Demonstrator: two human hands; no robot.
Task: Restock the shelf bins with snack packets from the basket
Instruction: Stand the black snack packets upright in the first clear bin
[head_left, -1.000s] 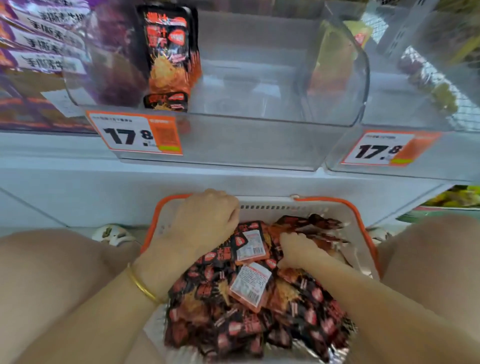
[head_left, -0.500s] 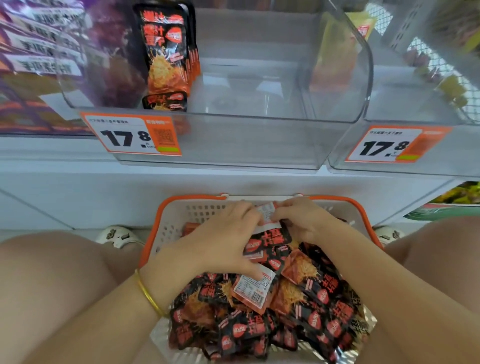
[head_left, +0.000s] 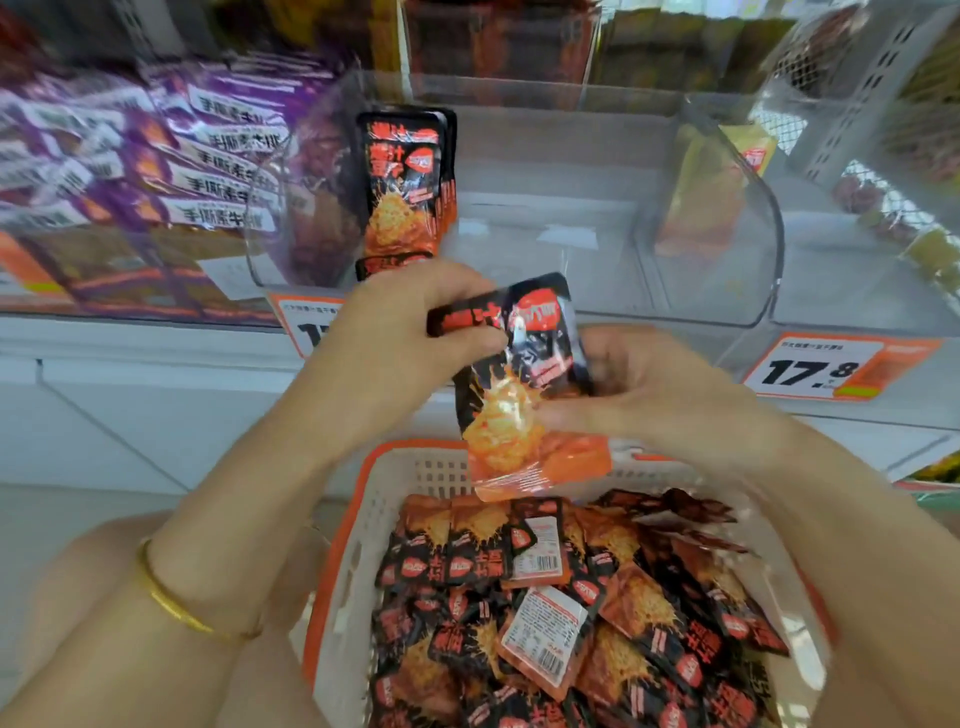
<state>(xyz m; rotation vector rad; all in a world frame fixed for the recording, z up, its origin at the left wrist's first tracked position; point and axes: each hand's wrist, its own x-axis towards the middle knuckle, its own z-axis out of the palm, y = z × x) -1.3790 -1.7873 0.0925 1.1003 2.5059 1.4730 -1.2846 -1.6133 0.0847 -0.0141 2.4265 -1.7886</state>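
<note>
Black-and-orange snack packets (head_left: 511, 395) are held up between my hands, above the basket and in front of the clear shelf bin (head_left: 597, 249). My left hand (head_left: 410, 338) pinches the top end of the packets with thumb and fingers. My right hand (head_left: 649, 395) grips their lower right side. A few matching packets (head_left: 405, 187) stand upright at the left end of the bin; the rest of it is bare. The white basket with an orange rim (head_left: 358, 525) sits between my knees, heaped with several of the same packets (head_left: 571, 613).
Purple packets (head_left: 156, 156) fill the bin to the left. A second clear bin (head_left: 857, 270) on the right holds yellow packets at the back. Orange price tags (head_left: 831, 366) marked 17.8 hang on the bin fronts. A white shelf edge (head_left: 156, 353) runs under the bins.
Both hands have come up out of the basket with packets and now hold them in front of the bin. The view has tilted upward toward the shelf.
</note>
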